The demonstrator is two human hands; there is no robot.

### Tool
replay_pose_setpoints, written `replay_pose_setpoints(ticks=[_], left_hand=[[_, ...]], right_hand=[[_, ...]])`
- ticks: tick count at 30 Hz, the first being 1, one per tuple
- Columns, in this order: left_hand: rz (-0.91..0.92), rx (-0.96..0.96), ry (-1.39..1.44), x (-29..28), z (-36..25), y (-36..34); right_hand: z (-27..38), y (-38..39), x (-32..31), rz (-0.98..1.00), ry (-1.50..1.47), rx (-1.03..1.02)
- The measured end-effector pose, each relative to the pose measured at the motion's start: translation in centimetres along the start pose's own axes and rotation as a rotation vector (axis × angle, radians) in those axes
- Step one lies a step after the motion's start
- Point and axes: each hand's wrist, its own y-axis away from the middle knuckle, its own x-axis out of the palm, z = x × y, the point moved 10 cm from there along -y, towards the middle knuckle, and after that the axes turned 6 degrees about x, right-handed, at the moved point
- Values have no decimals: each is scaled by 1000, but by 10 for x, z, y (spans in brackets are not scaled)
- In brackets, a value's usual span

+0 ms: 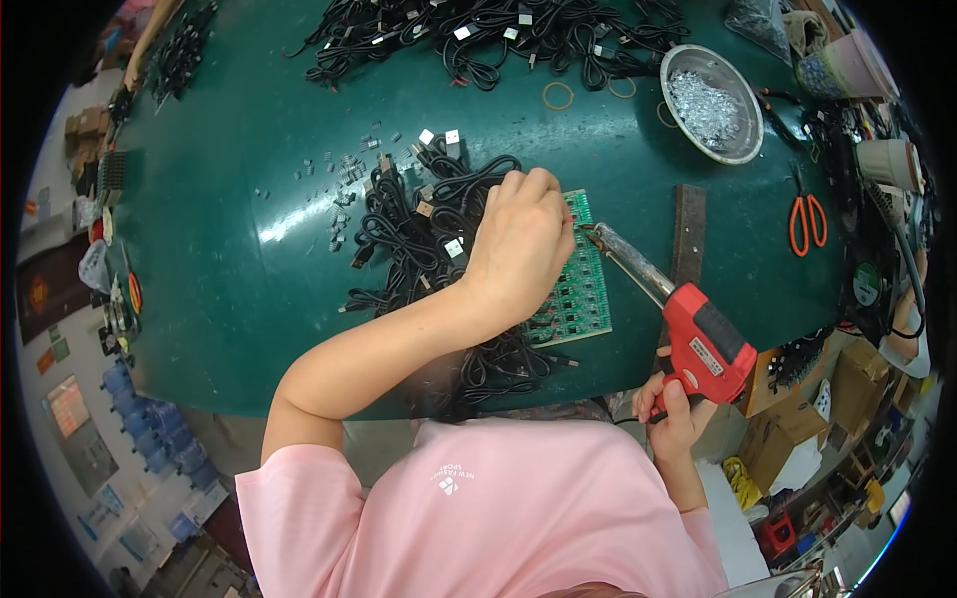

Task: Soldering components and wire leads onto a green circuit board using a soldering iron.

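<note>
My right hand (680, 421) is wrapped round the handle of a red and black soldering gun (688, 324). The gun's metal tip points left and reaches the upper right part of a green circuit board (580, 291), close to my left fingertips. Over the board's left side, my left hand (520, 239) is closed in a pinch, and its own back hides whatever the fingers hold. Bundled black USB cables (399, 234) lie heaped beside and beneath my left forearm, some against the board's edge.
Many small dark parts (349, 169) are scattered left of the cables. More black cables (498, 30) are piled at the far edge. A metal bowl (746, 140) of shiny pieces, orange-handled scissors (805, 224) and a dark flat bar (688, 234) lie to the right.
</note>
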Motion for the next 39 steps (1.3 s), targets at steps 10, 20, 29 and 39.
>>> replay_pose_setpoints(ticks=[10, 20, 29, 39], left_hand=[[22, 8, 11, 0, 0, -1], [26, 25, -12, 0, -1, 0], [24, 45, -24, 0, -3, 0], [18, 46, -34, 0, -4, 1]], right_hand=[[-1, -1, 1, 30, 47, -6], [-2, -2, 5, 79, 89, -24], [-2, -1, 1, -7, -3, 4], [12, 3, -4, 77, 110, -77]])
